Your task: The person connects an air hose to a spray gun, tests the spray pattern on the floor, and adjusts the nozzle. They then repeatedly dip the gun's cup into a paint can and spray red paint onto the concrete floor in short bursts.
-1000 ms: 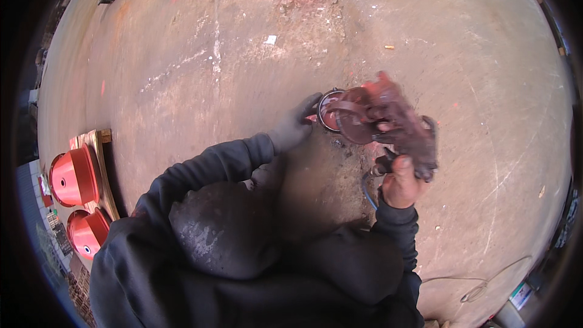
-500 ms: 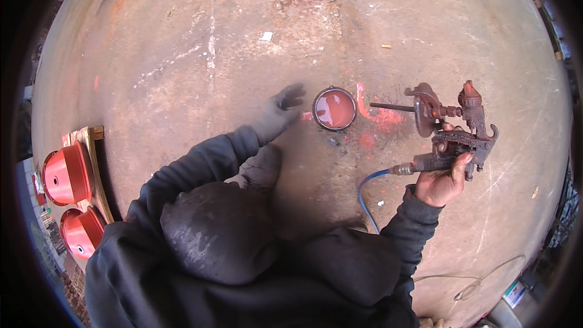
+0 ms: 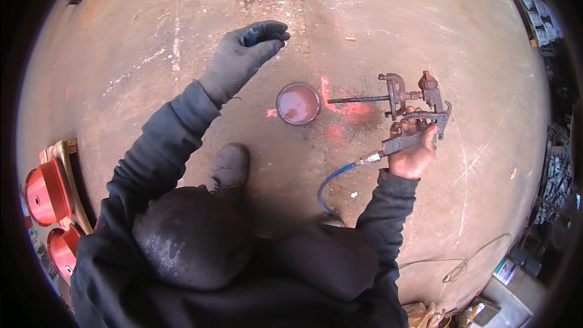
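My right hand (image 3: 413,152), bare, is wrapped round the handle of a paint-crusted spray gun (image 3: 435,106). A cup lid with a clamp yoke (image 3: 396,96) sticks out from the gun toward the left, and a thin dark suction tube (image 3: 358,99) points from it toward the cup. On the floor stands a round cup of reddish paint (image 3: 298,104), apart from the tube's tip. My left hand (image 3: 246,54), in a grey glove, is raised beyond and left of the cup. Its fingers curve toward the thumb with a gap between, and nothing shows in them.
A blue air hose (image 3: 331,182) runs from the gun's handle down behind my knee. Red wheel rims (image 3: 48,193) stand by a wooden pallet (image 3: 74,185) at the left. Red paint spots (image 3: 352,110) mark the concrete floor. A thin looped cable (image 3: 458,270) lies at the lower right.
My left hand has lifted from beside the cup and moved forward and left. The view has shifted right, and the spray gun stays in my right hand, its tube still pointing left.
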Demonstrator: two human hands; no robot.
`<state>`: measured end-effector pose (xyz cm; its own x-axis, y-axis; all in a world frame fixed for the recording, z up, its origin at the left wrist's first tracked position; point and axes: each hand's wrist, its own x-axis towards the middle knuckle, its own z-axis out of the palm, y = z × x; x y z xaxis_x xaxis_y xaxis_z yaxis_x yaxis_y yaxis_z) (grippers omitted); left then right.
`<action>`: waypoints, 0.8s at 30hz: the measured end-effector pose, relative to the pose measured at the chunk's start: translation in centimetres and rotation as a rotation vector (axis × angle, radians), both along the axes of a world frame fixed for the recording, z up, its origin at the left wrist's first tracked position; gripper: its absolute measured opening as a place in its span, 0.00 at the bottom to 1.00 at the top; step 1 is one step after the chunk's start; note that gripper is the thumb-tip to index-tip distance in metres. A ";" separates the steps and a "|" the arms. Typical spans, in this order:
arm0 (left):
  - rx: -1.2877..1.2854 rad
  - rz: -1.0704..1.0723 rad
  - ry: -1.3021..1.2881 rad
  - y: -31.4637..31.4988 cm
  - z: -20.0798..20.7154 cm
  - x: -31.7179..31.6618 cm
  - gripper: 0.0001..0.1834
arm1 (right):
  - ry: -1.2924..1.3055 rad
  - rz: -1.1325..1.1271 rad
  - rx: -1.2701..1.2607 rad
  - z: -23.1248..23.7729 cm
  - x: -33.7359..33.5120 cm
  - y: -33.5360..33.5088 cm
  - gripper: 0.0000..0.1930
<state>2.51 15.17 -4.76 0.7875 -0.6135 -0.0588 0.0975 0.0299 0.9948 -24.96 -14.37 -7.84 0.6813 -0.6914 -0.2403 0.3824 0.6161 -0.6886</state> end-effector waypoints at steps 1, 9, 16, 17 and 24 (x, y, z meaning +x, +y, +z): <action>-0.040 -0.015 -0.030 -0.3 0.8 -0.4 0.19 | -0.001 0.005 0.004 0.0 -0.1 -0.3 0.24; 0.059 -0.135 0.029 0.1 2.2 -2.4 0.16 | -0.123 0.030 0.261 -0.1 -1.4 -2.4 0.29; 0.042 -0.325 -0.122 -2.6 3.8 -1.9 0.22 | -0.085 0.026 0.069 0.5 -1.2 -1.6 0.27; 0.097 -0.369 -0.156 -3.4 4.3 -1.8 0.23 | -0.061 -0.004 -0.029 1.0 -0.9 -1.2 0.26; 0.180 -0.609 -0.334 -12.3 8.9 -2.3 0.30 | 0.177 -0.114 -0.610 5.7 0.4 4.6 0.28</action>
